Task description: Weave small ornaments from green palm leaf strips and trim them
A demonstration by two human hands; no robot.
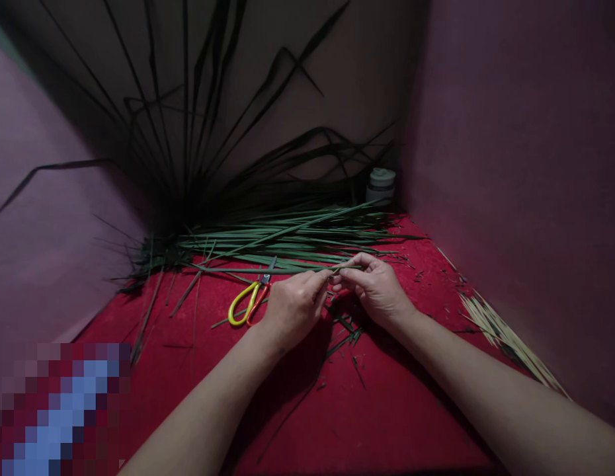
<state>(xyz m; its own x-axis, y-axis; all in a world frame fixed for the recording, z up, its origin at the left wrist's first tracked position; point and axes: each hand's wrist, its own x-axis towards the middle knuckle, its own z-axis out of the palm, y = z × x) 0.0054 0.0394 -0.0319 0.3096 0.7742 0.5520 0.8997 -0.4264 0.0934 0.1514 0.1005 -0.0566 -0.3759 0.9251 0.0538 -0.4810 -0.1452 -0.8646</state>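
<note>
Both hands meet over a red cloth [377, 410]. My left hand [293, 305] and my right hand [374, 285] pinch the same long green leaf strip [248, 270], fingertips almost touching at its near end. The strip runs left from the fingers, level above the cloth. Scissors with yellow and orange handles [248, 301] lie on the cloth just left of my left hand. Short green trimmings [344, 330] are scattered under and between the hands.
A pile of long green leaves [287, 235] lies across the back of the cloth, with dark blades fanning up the wall. A small grey container [381, 185] stands in the back right corner. A bundle of pale thin sticks [506, 340] rests along the right wall.
</note>
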